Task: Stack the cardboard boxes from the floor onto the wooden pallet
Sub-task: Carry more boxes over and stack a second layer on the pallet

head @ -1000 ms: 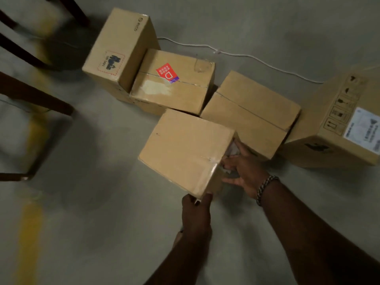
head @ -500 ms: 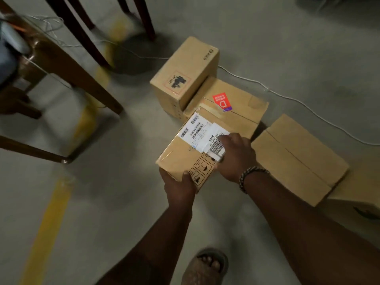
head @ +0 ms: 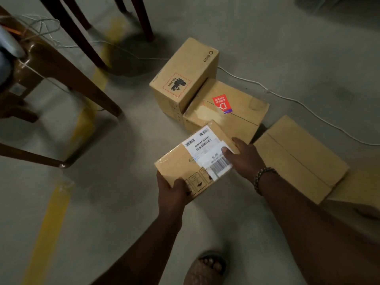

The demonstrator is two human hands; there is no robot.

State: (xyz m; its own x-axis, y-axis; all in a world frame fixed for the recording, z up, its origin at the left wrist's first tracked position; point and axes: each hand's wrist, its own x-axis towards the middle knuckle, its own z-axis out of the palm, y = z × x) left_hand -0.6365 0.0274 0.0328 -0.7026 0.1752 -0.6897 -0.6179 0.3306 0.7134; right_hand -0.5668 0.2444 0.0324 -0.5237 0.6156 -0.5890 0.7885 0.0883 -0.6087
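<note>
1. Above the concrete floor, between the person's two hands, sits the small cardboard box. It looks lifted clear of the ground, and its far corner overlaps the box behind it.
2. Left hand grips the near corner, thumb on top and fingers hidden underneath. Right hand clasps the opposite edge, thumb pressed on the label; a beaded bracelet circles that wrist.
3. To my eye the step in hand is the pick-up: one box taken, three or more left on the floor. No wooden pallet is in sight, so the next move calls for turning and carrying the box to wherever it stands, then setting it down flat.
4. A white shipping label covers much of the top. It has barcodes and fine print too blurred to read. Black handling pictograms are printed near the left thumb.
5. Just behind lies a box with a red sticker bearing a large white "D" and small characters I cannot read.
6. Touching that one, a taller box shows a red-hatched battery mark reading "UN 3481". There is a brand word near its far corner, possibly "ORICO".
7. To the right rests a plain flat box with no writing visible.
8. Further out, a white cable trails past the boxes, a yellow floor line runs on the left beside dark wooden furniture legs, and a sandalled foot shows below.
</note>
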